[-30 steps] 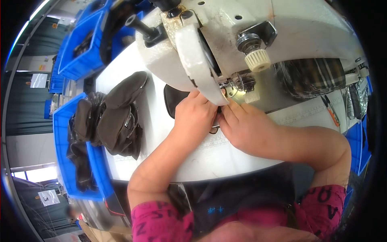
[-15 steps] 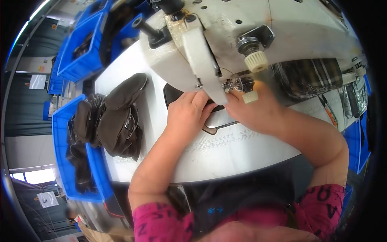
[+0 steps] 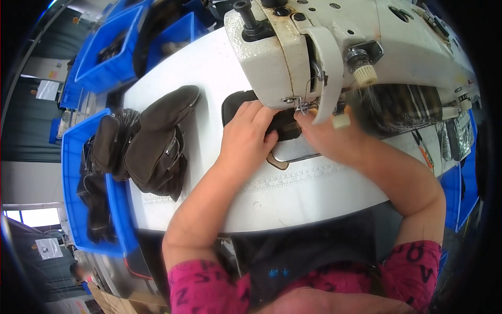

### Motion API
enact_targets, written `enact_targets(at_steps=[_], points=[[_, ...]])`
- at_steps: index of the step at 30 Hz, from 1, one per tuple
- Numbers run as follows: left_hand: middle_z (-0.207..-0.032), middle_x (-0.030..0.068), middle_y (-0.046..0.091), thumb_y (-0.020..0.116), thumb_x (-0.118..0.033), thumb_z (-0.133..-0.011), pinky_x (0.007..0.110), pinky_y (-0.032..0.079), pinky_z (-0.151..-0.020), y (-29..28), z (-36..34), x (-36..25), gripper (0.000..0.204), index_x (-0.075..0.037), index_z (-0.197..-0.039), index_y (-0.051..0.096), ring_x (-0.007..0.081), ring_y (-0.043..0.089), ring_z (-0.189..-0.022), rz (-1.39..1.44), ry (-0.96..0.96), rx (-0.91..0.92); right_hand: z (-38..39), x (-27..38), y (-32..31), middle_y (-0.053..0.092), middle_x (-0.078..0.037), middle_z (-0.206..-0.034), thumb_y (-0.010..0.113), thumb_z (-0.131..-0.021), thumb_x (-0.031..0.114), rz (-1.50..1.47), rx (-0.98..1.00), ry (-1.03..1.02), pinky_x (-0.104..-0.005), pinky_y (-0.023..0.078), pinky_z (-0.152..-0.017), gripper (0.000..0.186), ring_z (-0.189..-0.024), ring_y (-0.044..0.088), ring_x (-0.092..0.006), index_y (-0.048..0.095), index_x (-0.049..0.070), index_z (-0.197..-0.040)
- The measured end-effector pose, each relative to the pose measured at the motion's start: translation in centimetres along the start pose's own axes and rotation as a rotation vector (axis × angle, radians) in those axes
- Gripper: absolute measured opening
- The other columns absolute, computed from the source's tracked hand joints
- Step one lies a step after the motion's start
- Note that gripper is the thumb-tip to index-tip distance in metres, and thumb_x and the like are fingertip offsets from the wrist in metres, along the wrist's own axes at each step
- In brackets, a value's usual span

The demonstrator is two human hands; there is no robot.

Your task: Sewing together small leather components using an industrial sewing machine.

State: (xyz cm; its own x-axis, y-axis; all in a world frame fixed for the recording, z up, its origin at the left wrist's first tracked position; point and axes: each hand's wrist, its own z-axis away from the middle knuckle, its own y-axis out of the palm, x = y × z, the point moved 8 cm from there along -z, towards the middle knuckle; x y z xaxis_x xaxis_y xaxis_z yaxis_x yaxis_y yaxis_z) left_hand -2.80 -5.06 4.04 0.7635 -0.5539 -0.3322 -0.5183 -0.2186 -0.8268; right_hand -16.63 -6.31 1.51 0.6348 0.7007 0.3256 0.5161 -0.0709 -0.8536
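Under the white sewing machine (image 3: 266, 68), a dark brown or black fabric piece (image 3: 285, 125) lies at the metal presser foot (image 3: 304, 107). My left hand (image 3: 246, 137) grips it from the left, fingers curled over it and thumb bent inward. On the other side, my right hand (image 3: 332, 138) holds it close beside the foot, its fingertips bunched and partly hidden by machine parts. Below both hands is a metal plate (image 3: 298, 152) set in the white worktable (image 3: 293, 201), which has printed rulers.
Dark zippered pouches (image 3: 146, 157) are piled at left, beside a blue bin (image 3: 70, 172) holding more. Other blue bins (image 3: 104, 73) stand behind. At right lie a plastic-wrapped dark bundle (image 3: 397, 104) and orange-handled snips (image 3: 421, 146). A person (image 3: 81, 272) is at far lower left.
My hands have moved slightly farther apart and away from me, showing more of the dark piece between them. The view has shifted, so the machine head sits farther right.
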Motion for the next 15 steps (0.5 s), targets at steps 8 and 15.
enact_targets(at_steps=[8, 15], points=[[-0.1, 0.0088, 0.066, 0.069, -0.001, -0.072, 0.042, 0.053, -0.073, 1.2, -0.1, -0.4, 0.04, -0.011, -0.111, 0.069, 0.0312, 0.064, -0.091, -0.03, 0.106, -0.059, 0.1, -0.3, 0.0, 0.063, -0.006, -0.071, 0.065, -0.083, 0.007, 0.007, -0.068, -0.034, -0.0399, 0.05, -0.055, 0.013, -0.063, 0.064, -0.0279, 0.066, 0.009, -0.095], [-0.089, 0.0079, 0.069, 0.077, -0.014, -0.073, 0.041, 0.054, -0.07, 2.2, -0.4, 0.4, 0.03, -0.015, -0.103, 0.074, 0.0294, 0.068, -0.084, 0.002, -0.046, 0.003, 0.4, -0.2, 0.0, 0.058, -0.006, -0.062, 0.068, -0.078, 0.007, 0.167, -0.141, -0.172, -0.0391, 0.048, -0.051, 0.019, -0.055, 0.061, -0.0284, 0.067, 0.01, -0.096]])
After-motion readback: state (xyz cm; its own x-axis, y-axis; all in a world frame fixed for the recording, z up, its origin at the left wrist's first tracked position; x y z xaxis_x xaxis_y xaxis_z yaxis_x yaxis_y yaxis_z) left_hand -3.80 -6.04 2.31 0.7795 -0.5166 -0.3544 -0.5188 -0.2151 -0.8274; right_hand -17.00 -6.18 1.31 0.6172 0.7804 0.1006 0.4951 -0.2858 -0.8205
